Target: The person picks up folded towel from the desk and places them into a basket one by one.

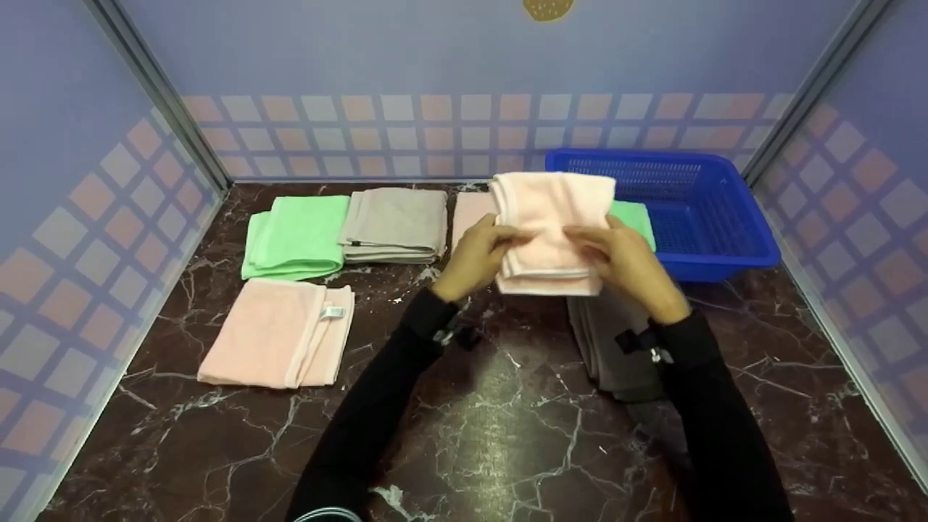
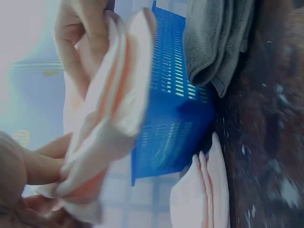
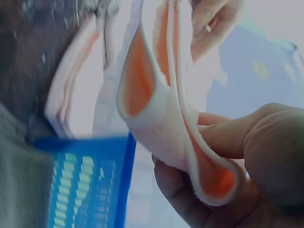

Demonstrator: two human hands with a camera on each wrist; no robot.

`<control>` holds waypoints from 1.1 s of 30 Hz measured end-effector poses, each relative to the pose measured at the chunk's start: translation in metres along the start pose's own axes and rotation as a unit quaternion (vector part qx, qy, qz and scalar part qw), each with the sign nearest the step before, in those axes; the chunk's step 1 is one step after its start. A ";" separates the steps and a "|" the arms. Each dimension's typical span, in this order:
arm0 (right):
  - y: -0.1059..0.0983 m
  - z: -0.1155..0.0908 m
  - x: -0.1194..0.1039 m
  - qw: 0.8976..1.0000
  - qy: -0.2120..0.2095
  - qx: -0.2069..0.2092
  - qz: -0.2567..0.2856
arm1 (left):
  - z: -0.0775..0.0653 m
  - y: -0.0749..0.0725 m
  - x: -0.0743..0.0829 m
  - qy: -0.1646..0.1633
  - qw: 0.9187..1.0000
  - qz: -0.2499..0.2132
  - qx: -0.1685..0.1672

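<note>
A folded pink towel (image 1: 554, 210) is held up above the table between both hands. My left hand (image 1: 475, 254) grips its left side, thumb laid across the front. On the opposite side my right hand (image 1: 631, 261) pinches the towel, its thumb also on the front face. Several folded layers show along the towel's edge (image 3: 161, 128) in the right wrist view. Behind the held towel, another folded pink towel (image 1: 471, 210) and a green towel (image 1: 636, 221) are partly hidden. Below the right forearm lies a folded dark grey towel (image 1: 612, 341).
A blue perforated basket (image 1: 725, 259) stands at the back right, against the wall. On the left are a folded green towel (image 1: 301, 235), a stack of light grey cloth (image 1: 397, 225) and a pink towel with a white tag (image 1: 268, 333). Walls enclose the dark marbled table (image 1: 464, 449).
</note>
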State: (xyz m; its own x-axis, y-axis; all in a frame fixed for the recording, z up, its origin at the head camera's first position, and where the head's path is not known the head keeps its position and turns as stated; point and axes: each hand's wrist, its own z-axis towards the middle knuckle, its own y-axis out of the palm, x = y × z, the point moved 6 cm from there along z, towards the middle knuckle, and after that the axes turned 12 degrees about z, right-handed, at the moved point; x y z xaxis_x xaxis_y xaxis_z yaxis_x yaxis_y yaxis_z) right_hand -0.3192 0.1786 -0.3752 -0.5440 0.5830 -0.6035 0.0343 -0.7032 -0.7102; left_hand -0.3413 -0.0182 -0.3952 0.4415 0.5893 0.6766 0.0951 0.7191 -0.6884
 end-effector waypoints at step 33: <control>-0.031 0.018 0.153 0.944 0.278 -0.142 -0.108 | 0.088 0.113 0.025 0.018 0.879 0.472 -0.059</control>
State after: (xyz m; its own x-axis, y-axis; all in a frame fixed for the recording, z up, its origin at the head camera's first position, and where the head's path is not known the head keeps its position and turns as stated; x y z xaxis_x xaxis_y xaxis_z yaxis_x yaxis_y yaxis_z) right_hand -0.4185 0.2820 -0.4393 -0.0423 0.8794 -0.4742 0.2394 -0.4519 -0.8593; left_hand -0.3977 0.1104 -0.4326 0.4011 0.8895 -0.2191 -0.2388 -0.1294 -0.9624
